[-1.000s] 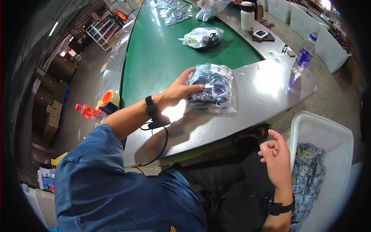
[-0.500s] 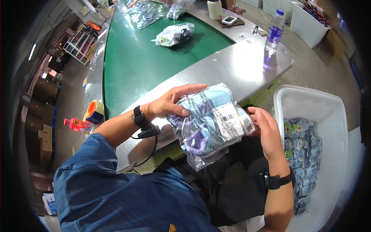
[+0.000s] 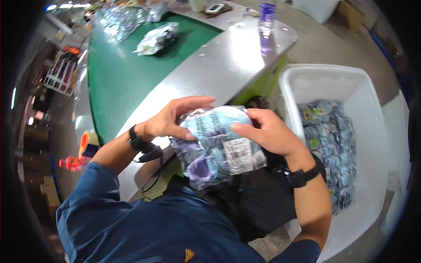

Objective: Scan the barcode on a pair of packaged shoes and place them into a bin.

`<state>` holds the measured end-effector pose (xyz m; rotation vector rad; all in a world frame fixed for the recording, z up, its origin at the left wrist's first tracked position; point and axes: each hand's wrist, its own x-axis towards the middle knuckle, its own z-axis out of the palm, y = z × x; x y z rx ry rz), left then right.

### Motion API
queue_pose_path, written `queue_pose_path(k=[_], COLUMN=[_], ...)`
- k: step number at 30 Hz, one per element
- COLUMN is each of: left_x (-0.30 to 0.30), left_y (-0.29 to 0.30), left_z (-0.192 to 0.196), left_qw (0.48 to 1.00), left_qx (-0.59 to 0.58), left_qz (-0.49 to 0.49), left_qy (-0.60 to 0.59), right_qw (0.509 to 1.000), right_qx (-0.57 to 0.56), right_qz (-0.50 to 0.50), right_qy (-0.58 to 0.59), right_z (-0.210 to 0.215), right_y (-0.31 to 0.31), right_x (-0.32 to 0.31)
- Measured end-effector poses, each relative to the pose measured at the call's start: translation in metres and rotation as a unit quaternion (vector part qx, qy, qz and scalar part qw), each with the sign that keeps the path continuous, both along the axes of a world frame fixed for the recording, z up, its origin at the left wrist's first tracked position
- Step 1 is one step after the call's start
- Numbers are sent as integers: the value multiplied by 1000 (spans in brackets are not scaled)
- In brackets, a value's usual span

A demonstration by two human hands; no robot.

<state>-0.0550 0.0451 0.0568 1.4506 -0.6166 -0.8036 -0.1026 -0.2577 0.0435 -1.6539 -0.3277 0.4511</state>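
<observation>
A clear plastic bag of blue and purple cloth items (image 3: 219,147), with a white label on its front, is held over my lap. My left hand (image 3: 171,120) grips its upper left side, fingers curled over the top. My right hand (image 3: 265,131) holds its right side, thumb pressed on the front. Each wrist wears a black band. The bag is off the grey metal table (image 3: 228,65) and in front of my chest.
A white plastic tub (image 3: 372,131) at my right holds several similar blue packed items (image 3: 329,144). Another filled bag (image 3: 158,38) lies on the green conveyor belt (image 3: 118,79), with more at the far end. A purple-tinted bottle (image 3: 266,13) stands on the table.
My left hand lifted the bag off the table toward me. My right hand rose from my lap and took its right side. The bag is now closer to my chest.
</observation>
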Motion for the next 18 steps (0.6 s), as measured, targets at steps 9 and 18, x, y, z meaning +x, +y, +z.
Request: queue_pose_path(k=[9,18], left_x=[19,30], left_y=[13,18], left_z=[-39,-57], left_qw=[995,973], left_qx=[30,-83], left_qz=[92,156], left_qy=[28,149], right_qw=[980,775], right_qx=[52,271], right_qz=[-172,-559], right_qy=[87,113], right_z=[24,-47], right_y=[-78,-327], right_x=[-28,-46])
